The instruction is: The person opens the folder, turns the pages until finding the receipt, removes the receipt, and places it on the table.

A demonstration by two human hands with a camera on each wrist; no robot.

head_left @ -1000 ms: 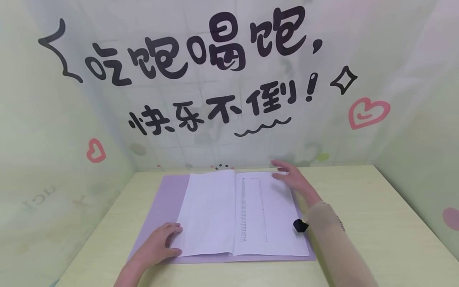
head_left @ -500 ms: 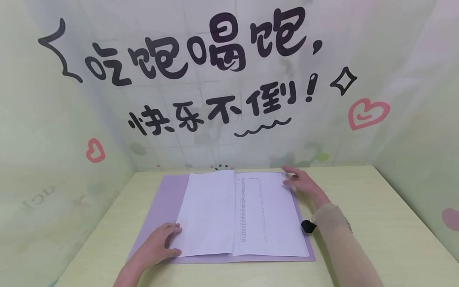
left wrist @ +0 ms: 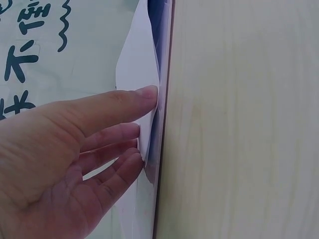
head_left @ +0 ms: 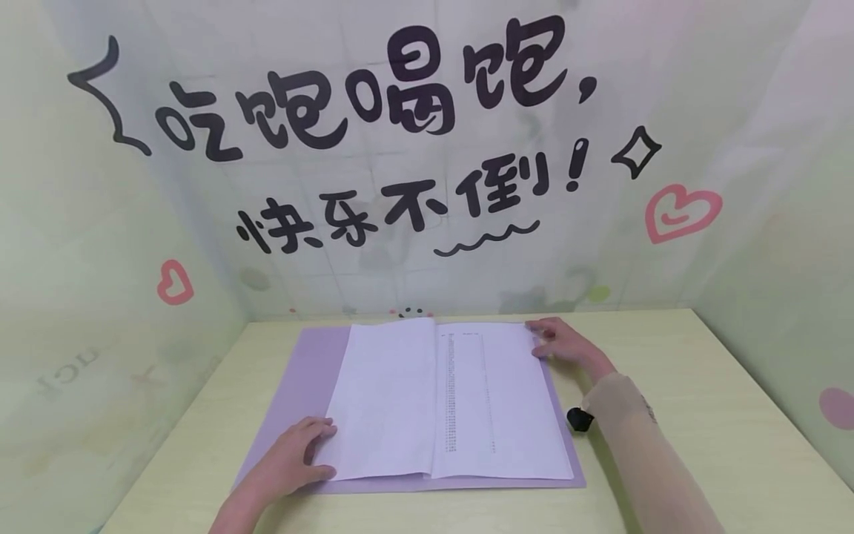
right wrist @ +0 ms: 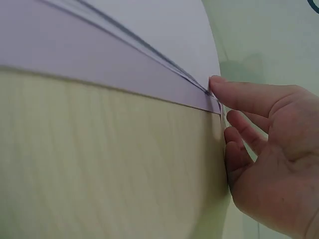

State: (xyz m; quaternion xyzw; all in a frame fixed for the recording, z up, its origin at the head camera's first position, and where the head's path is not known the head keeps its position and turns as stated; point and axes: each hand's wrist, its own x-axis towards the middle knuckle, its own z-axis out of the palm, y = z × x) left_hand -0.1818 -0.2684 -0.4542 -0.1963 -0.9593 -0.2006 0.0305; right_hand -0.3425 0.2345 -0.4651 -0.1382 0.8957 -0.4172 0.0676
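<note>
A booklet with a purple cover lies spread on the table. Its left page looks blank, while the right page carries columns of small print. My left hand rests at the lower left corner of the left page. In the left wrist view, its thumb lies on the page edge and its loosely bent fingers touch the paper. At the top right corner of the right page is my right hand, fingers spread apart. Its thumb touches the page edge in the right wrist view; the index finger is mostly hidden there.
The pale wooden table extends on both sides of the booklet. A light wall with black lettering and pink hearts rises close behind it. A small black object sits at the right sleeve.
My right hand has come down and slightly right, from above the top right page corner to touching its edge. My left hand and the booklet stay in place.
</note>
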